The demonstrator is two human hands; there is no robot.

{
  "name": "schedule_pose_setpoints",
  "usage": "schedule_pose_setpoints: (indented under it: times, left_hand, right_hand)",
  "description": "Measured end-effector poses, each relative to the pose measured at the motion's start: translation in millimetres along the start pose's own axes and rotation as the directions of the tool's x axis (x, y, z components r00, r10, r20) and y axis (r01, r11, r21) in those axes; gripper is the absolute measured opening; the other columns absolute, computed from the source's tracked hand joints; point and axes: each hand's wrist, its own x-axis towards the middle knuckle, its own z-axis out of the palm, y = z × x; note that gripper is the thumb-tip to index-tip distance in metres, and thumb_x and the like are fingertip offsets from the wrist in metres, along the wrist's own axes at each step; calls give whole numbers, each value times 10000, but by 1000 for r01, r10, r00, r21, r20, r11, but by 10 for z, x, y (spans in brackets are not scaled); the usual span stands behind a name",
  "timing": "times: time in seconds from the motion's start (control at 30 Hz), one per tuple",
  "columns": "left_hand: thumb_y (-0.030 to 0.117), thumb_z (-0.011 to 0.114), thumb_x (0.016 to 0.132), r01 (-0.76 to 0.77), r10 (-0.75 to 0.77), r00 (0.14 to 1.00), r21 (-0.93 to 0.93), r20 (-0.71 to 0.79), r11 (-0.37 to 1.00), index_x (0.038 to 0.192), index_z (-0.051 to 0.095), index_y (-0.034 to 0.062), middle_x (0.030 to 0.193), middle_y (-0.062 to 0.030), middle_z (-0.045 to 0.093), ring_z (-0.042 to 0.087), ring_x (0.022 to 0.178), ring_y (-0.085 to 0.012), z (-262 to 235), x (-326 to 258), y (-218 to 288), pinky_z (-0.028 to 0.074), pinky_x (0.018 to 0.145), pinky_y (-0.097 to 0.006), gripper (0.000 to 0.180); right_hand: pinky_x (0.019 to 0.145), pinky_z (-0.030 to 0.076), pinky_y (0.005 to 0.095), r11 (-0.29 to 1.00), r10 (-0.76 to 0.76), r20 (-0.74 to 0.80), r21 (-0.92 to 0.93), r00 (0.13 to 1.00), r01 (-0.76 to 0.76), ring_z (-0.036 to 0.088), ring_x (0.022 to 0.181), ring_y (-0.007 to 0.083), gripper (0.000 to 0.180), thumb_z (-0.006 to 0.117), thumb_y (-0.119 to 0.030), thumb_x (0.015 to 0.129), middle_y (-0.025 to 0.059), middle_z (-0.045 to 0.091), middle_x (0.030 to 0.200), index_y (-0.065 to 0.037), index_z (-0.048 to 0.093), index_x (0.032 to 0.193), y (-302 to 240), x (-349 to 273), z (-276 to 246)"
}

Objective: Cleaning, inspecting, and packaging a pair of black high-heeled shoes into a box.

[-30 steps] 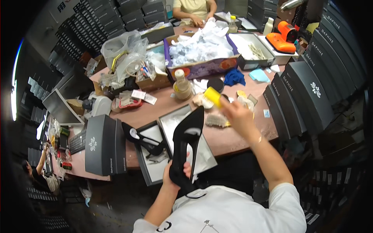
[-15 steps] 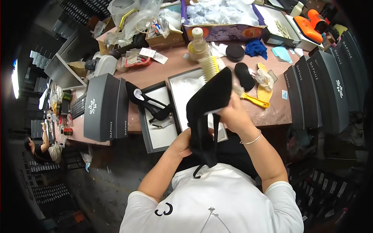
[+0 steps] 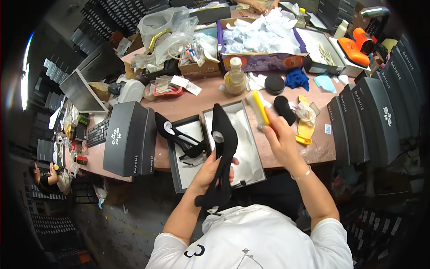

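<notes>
My left hand (image 3: pixel 208 172) is closed around a black pointed high-heeled shoe (image 3: pixel 225 136), its toe pointing away from me and its strap hanging near my shirt. My right hand (image 3: pixel 283 140) has its thumb and fingers closed on the end of a yellow brush (image 3: pixel 259 110), with pale bristles facing left. The matching black shoe (image 3: pixel 180 136) lies across an open grey box half (image 3: pixel 178 184). Beneath the held shoe is another box half lined with white tissue paper (image 3: pixel 246 154). Under my right hand, a yellow handle end (image 3: pixel 303 140) sticks out on the table.
Dark shoeboxes stand at the left (image 3: pixel 120 139) and right (image 3: pixel 374 119). Farther back are a glue-coloured bottle (image 3: pixel 235 78), a round black lid (image 3: pixel 274 84), a blue cloth (image 3: pixel 297 79) and a purple carton (image 3: pixel 264 61) of crumpled paper. A black pad (image 3: pixel 284 110) lies beyond my right hand.
My right hand has left the shoe and taken hold of the yellow brush. My left hand has lowered and turned the shoe, so its inside shows. The view has tipped up slightly.
</notes>
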Motion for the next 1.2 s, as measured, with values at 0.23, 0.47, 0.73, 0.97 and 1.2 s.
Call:
schedule_pose_setpoints:
  times: [0.23,0.47,0.73,0.97,1.2]
  left_hand:
    - [305,551,955,132,-126,991,202,-41,970,1152,522,18,867,-120,611,632,586,-177,136,-39,-6,536,471,-294,349]
    - [382,465,997,267,-273,962,-188,-7,945,1301,465,48,862,-74,539,475,551,-84,-87,144,-63,485,498,-184,452]
    - [200,485,996,135,-121,989,-884,90,447,1123,438,-95,960,-121,518,536,707,-134,-108,319,8,533,623,-245,324]
    - [246,557,958,207,-50,976,-835,211,510,1036,534,-12,834,-73,609,646,784,-165,-349,459,-188,547,684,-264,271]
    - [441,558,936,-254,158,943,-324,-292,911,1136,542,114,1003,-58,623,626,916,-182,111,321,-135,517,822,-375,384]
  right_hand:
    - [435,453,282,548,-299,231,-753,926,365,544,519,123,293,655,-195,808,-6,485,664,-191,637,1100,335,66,-482]
    - [535,471,344,836,-116,78,-531,990,139,596,643,256,336,636,-138,849,52,568,768,-163,638,1184,685,-98,-306]
    - [998,398,406,927,-15,4,-376,1000,15,458,1234,382,599,662,-93,845,230,406,1388,-91,433,1399,598,-223,65]
    - [1020,386,440,979,-202,300,93,932,183,452,1233,394,732,820,-178,690,209,430,1371,-53,492,1332,-616,-434,-15]
    - [941,454,366,972,-59,167,234,984,18,565,1101,307,520,759,-18,691,177,548,1203,-50,551,1166,-477,-349,271]
